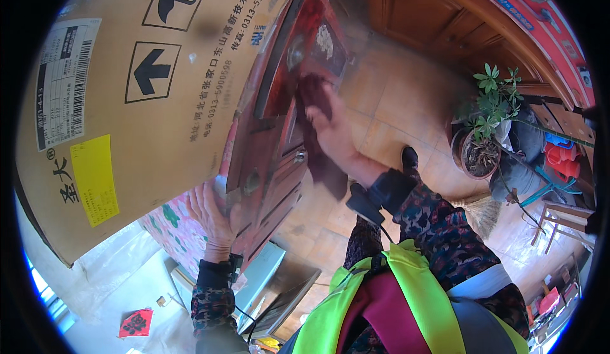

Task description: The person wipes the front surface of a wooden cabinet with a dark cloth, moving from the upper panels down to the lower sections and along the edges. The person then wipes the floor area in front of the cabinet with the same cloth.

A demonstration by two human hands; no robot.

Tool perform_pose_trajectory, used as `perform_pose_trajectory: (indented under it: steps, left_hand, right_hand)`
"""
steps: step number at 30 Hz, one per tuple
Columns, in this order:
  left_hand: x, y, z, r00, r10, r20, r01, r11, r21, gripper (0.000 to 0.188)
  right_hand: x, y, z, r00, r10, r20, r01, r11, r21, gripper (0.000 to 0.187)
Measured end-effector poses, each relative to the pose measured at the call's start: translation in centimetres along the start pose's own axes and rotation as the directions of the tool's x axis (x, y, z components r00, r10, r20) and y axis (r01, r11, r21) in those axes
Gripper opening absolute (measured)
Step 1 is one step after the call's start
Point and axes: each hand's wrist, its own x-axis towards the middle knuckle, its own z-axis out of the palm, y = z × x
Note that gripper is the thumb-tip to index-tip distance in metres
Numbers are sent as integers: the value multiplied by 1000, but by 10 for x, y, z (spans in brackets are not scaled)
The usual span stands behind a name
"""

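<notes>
A dark maroon cloth [323, 175] is in the right hand [333, 132], beside the front of a dark red wooden cabinet [257, 176]; whether its upper part touches the wood cannot be told from this angle. The right hand grips the cloth near its upper half, thumb on the near side and fingers curled over the top, while the lower part hangs free below the palm. The left hand [215, 217] holds nothing visible: its fingers are extended over the pink floral cover [166, 224] at the cabinet's near end, just below the large carton [152, 119]; contact between fingertips and carton cannot be made out.

Handling: the cloth is judged light, soft and limp, not fragile, and unlikely to slip from bare fingers. It probably folds under its own weight, so a bunched hold at mid-length, with the palm backing the fabric, should control it better than a pinch at one end.

Orientation: the long axis runs from top to bottom of the view, leaning slightly right at its lower end. The upper end points away from the wearer; the lower end, blurred, points back toward the right forearm
</notes>
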Motion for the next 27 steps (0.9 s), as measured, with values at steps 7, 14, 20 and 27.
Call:
perform_pose_trajectory:
  steps: [7, 14, 20, 27]
  left_hand:
    - [-2, -1, 0, 999, -33, 27, 33, 999, -26, 74]
    - [1, 2, -1, 1000, -10, 18, 10, 1000, 24, 78]
    - [-3, -1, 1, 1000, -12, -8, 12, 1000, -12, 77]
    - [2, 3, -1, 999, -39, -8, 39, 999, 5, 80]
  right_hand:
    - [-35, -43, 40, 968, 49, 247, 38, 941, -335, 55]
    - [-30, -8, -4, 953, 40, 301, 51, 957, -286, 56]
    - [38, -2, 17, 992, 108, -58, -103, 992, 77, 58]
    - [-59, 35, 21, 775, 428, 465, -305, 898, -317, 64]
